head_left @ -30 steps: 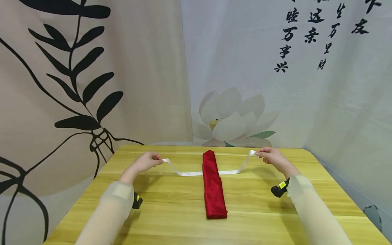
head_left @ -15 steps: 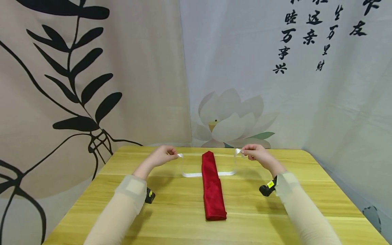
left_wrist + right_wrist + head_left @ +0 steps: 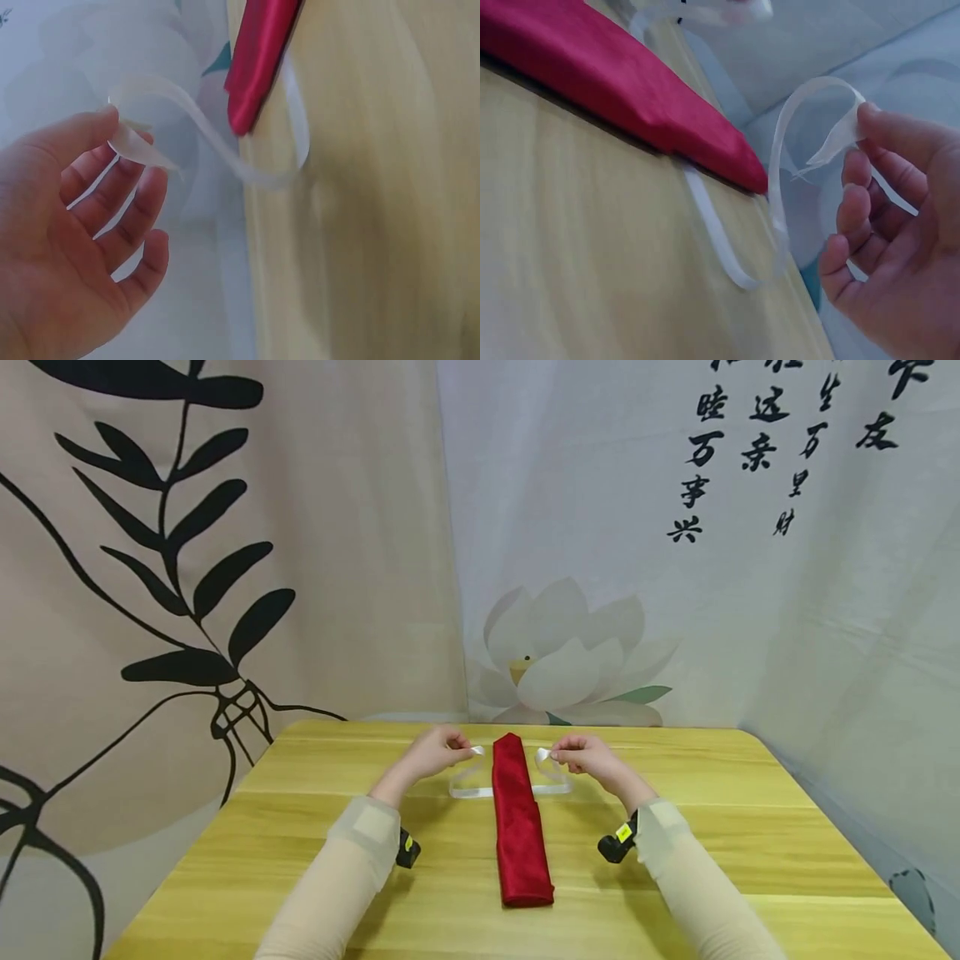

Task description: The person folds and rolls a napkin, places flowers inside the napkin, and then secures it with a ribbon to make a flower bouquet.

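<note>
A long folded bundle of shiny red cloth (image 3: pixel 520 827) lies lengthwise on the wooden table. Under its far half passes a white ribbon (image 3: pixel 551 789), whose two ends rise on either side. My left hand (image 3: pixel 438 750) pinches one end between thumb and fingers, left of the cloth and above the table. On the other side my right hand (image 3: pixel 588 758) pinches the opposite end. In the right wrist view the ribbon (image 3: pixel 780 150) loops up to the thumb, and its frayed tip sticks out past the fingers. The left wrist view shows the ribbon (image 3: pixel 217 142) curving slackly down to the table.
The yellowish wooden table (image 3: pixel 300 835) carries the cloth near its middle. Behind its far edge hangs a curtain (image 3: pixel 360 568) printed with dark leaves, a lotus and writing. A small black camera (image 3: pixel 407 849) sits at the left wrist, another camera (image 3: pixel 617 843) at the right.
Both hands have moved inward from far apart, bringing the ribbon ends close to the red cloth. The ribbon's sides now fold inward in slack loops. The cloth stays in place.
</note>
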`<state>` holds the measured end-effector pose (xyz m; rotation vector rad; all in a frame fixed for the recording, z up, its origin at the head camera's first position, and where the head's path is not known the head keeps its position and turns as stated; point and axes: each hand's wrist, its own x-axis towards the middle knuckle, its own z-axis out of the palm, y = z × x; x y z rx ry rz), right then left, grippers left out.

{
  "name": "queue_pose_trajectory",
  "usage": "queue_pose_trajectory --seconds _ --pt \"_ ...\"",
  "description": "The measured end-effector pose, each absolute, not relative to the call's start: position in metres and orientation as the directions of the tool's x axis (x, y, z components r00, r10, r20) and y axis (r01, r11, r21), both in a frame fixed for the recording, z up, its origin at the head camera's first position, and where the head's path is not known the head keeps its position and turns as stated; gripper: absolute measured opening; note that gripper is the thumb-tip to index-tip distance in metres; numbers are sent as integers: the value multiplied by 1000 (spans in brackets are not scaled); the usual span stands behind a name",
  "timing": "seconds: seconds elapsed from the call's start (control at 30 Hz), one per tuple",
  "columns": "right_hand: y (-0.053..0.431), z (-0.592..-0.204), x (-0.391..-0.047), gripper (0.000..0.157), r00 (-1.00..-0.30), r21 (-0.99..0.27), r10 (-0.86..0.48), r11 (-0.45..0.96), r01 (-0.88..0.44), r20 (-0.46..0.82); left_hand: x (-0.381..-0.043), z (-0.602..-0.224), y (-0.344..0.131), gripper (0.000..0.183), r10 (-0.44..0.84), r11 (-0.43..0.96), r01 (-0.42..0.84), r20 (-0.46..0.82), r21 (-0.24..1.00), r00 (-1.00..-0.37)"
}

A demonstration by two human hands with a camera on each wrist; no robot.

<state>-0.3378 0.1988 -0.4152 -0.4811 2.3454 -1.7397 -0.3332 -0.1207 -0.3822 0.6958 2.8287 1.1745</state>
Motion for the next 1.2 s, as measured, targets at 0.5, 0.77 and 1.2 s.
queue_pose_trajectory --seconds 0.5,0.77,1.2 --pt "156 -444 -336 20 -952 -947 -295 274 -167 82 -331 -415 -74 11 154 604 239 184 760 -971" --pt "141 -453 -331 13 -952 -938 -280 280 -206 125 -327 -430 -61 12 101 545 210 185 812 -978" --pt "129 -451 -333 13 -955 -938 -255 268 -219 150 -323 -432 -57 21 200 435 223 148 872 -969"
